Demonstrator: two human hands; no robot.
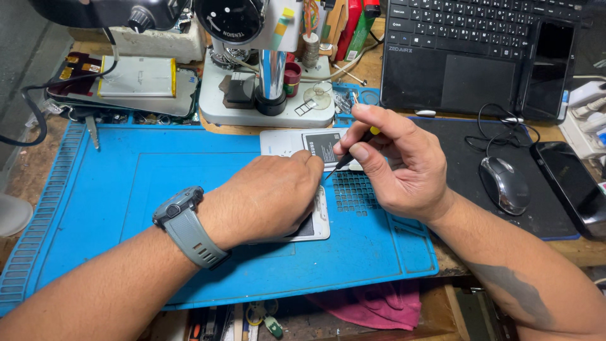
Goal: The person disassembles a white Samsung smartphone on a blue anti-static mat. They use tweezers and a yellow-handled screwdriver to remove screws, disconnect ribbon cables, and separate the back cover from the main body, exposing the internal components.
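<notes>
Microscope base (268,110) crowds the blue mat's (158,189) open left.

white phone (297,144) flat, back open, thin tool (344,158) angled

Left hand (271,196) pins white phone (315,218) on blue mat (126,189); right hand (398,167) pinches thin dark tool (346,158), tip at phone.

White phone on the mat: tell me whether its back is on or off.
Off: the white phone shows its battery uncovered.
</notes>
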